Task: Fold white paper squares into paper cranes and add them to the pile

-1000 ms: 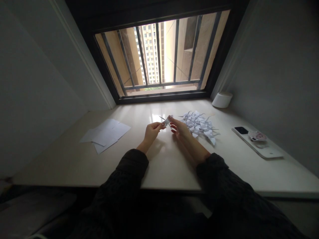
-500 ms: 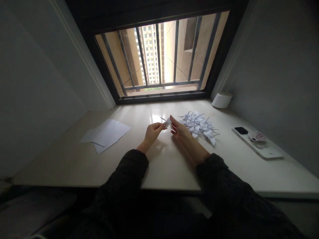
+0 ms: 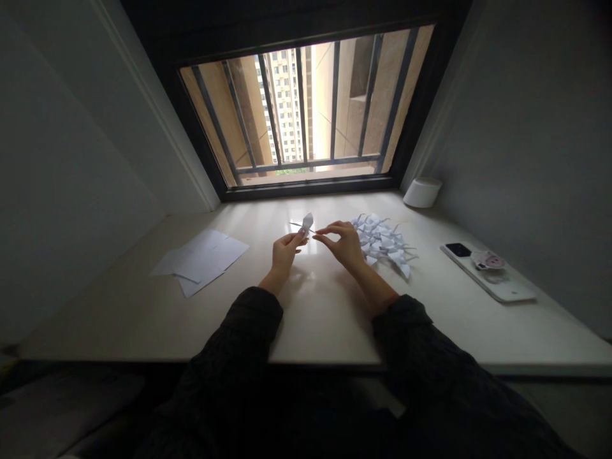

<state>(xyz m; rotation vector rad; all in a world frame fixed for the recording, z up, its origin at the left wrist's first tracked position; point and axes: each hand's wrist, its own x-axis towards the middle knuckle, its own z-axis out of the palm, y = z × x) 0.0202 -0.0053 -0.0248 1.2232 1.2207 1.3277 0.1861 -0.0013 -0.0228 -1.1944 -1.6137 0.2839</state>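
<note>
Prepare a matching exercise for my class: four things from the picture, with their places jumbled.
1. Folded paper piece
2. Pile of folded paper
3. Flat paper sheets
4. Phone

A. Left of both hands
B. Farthest right of the four
C. In the left hand
D. Directly right of the right hand

Pairs: 1-C, 2-D, 3-A, 4-B

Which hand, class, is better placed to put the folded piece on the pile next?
Probably the right hand: it is nearer the paper pile and also reaches one thin tip of the folded piece. The left hand holds that piece farther from the pile.
</note>
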